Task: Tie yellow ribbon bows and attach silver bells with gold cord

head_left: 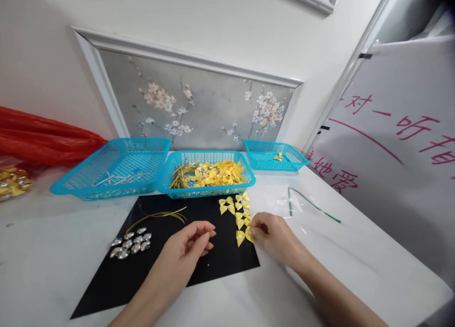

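My right hand (273,237) pinches the edge of a yellow ribbon bow (250,234) at the near end of a row of yellow bows (237,208) lying on a black mat (170,260). My left hand (190,246) rests on the mat with its fingers curled loosely; nothing shows in it. To its left lie several silver heart-shaped pieces (131,244). Thin gold wires (159,215) lie just beyond it.
Three blue plastic baskets stand along the wall: a large one (113,168) with a few wires, a middle one (208,174) full of yellow bows and gold wires, a small one (273,155) with one bow. Clear plastic bag (305,208) right; red bag (42,142) left.
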Demonstrator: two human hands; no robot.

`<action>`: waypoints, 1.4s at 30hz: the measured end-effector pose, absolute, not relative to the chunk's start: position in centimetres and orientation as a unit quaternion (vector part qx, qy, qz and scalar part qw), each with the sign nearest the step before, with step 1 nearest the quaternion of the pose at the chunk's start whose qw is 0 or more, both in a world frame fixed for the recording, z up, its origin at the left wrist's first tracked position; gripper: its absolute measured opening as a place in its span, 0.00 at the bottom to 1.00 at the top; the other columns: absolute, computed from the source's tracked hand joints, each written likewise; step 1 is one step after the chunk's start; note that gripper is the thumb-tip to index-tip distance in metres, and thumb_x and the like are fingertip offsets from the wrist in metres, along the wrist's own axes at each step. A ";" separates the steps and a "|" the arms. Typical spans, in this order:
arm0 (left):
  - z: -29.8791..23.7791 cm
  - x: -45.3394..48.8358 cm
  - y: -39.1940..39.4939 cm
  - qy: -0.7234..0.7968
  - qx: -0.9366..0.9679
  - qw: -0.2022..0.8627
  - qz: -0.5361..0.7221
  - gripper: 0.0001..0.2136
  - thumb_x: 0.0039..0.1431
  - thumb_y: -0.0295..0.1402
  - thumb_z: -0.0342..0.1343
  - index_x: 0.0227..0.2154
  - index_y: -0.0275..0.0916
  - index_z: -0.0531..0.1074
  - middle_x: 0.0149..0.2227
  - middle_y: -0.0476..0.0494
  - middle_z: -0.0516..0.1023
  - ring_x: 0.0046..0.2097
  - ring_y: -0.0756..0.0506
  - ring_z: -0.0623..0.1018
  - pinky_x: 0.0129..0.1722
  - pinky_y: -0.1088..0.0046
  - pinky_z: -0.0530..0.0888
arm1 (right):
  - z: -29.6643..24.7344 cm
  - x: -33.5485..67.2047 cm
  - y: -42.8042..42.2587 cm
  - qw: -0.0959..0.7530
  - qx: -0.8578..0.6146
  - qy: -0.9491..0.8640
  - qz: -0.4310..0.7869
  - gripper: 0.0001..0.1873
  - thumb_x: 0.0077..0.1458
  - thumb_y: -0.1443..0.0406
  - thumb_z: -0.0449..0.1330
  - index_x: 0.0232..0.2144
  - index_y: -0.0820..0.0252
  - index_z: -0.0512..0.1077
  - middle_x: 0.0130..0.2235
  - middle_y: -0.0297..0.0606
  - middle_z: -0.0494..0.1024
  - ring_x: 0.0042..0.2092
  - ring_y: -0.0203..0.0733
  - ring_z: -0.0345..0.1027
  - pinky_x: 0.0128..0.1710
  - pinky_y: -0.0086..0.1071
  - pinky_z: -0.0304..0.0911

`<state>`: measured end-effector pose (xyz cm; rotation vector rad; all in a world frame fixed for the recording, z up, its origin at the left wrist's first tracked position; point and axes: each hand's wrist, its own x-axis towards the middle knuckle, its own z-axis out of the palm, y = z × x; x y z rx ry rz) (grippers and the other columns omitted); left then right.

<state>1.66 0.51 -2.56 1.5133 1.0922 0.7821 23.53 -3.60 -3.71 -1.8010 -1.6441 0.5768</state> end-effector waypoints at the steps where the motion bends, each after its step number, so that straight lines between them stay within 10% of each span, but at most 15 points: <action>1: -2.4 1.9 0.3 0.457 0.633 0.537 0.320 0.11 0.54 0.40 0.55 0.37 0.40 0.74 0.37 0.44 0.78 0.37 0.43 0.78 0.38 0.68 0.75 | -3.4 23.3 -3.9 0.318 -0.670 -0.630 0.230 0.08 0.52 0.71 0.54 0.23 0.59 0.67 0.24 0.31 0.70 0.27 0.35 0.61 0.27 0.27 0.53; 15: -2.6 2.2 -0.6 0.352 0.626 0.639 0.276 0.04 0.56 0.32 0.57 0.33 0.41 0.74 0.27 0.51 0.73 0.31 0.49 0.71 0.33 0.73 0.69 | -2.3 20.9 -5.8 0.402 -0.535 -0.696 0.260 0.10 0.56 0.74 0.53 0.36 0.56 0.68 0.35 0.33 0.70 0.34 0.34 0.65 0.34 0.27 0.59; 30: -3.0 2.4 -1.1 0.403 0.729 0.513 0.207 0.04 0.56 0.30 0.52 0.27 0.41 0.70 0.26 0.52 0.71 0.31 0.47 0.70 0.30 0.74 0.64 | -3.1 20.4 -5.5 0.348 -0.531 -0.729 0.254 0.11 0.54 0.77 0.52 0.26 0.58 0.66 0.30 0.31 0.68 0.32 0.34 0.62 0.33 0.27 0.55; 42: -2.6 2.2 -0.7 0.393 0.591 0.668 0.225 0.09 0.49 0.34 0.63 0.23 0.36 0.69 0.26 0.50 0.72 0.28 0.51 0.66 0.28 0.76 0.60 | -3.4 19.9 -5.5 0.366 -0.552 -0.640 0.390 0.06 0.53 0.71 0.53 0.26 0.58 0.62 0.23 0.27 0.62 0.26 0.31 0.55 0.24 0.25 0.49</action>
